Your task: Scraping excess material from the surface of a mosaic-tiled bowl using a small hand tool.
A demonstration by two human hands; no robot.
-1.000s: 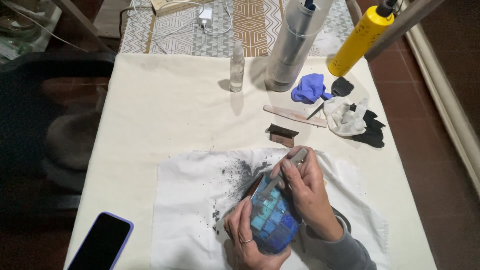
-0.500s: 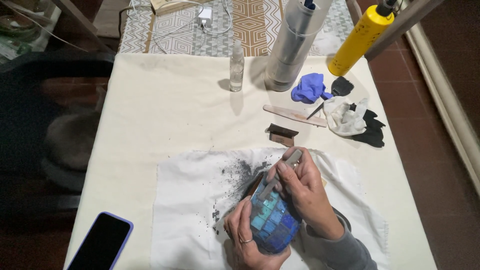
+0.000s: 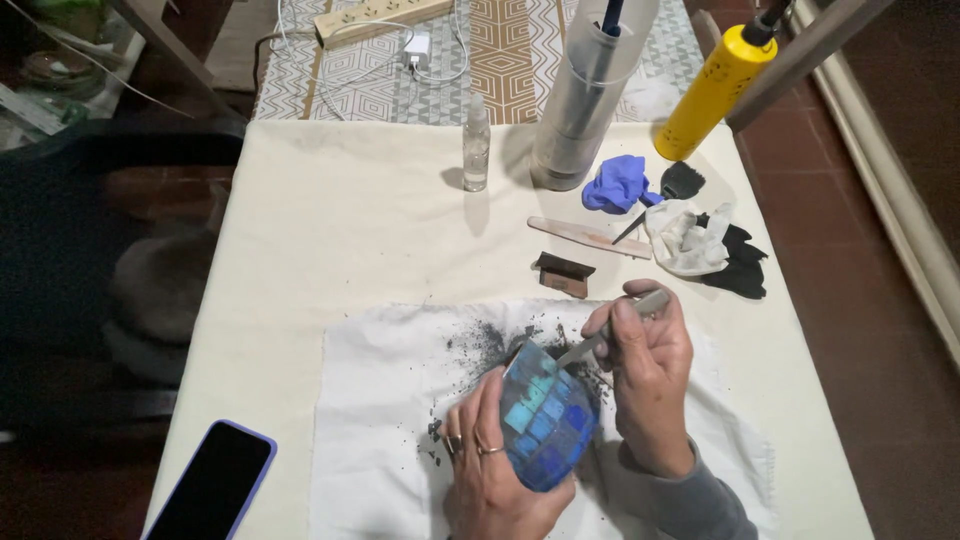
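My left hand [image 3: 492,470] cups a rounded piece covered in blue and teal mosaic tiles [image 3: 545,420] and holds it tilted over a white cloth [image 3: 390,420]. My right hand [image 3: 648,378] grips a thin grey tool [image 3: 612,325] whose tip rests against the upper edge of the mosaic piece. Dark grout crumbs [image 3: 480,345] lie scattered on the cloth just above the piece.
A phone [image 3: 212,482] lies at the table's front left. Behind the cloth are a small dark block [image 3: 563,272], a flat wooden stick [image 3: 588,237], gloves and a rag [image 3: 700,245], a blue cloth [image 3: 615,183], a small clear bottle [image 3: 477,148], a tall grey cylinder [image 3: 585,95] and a yellow bottle [image 3: 715,90].
My right hand has shifted slightly right and up with the tool, working along the piece's top edge. My left hand has kept its hold on the mosaic piece.
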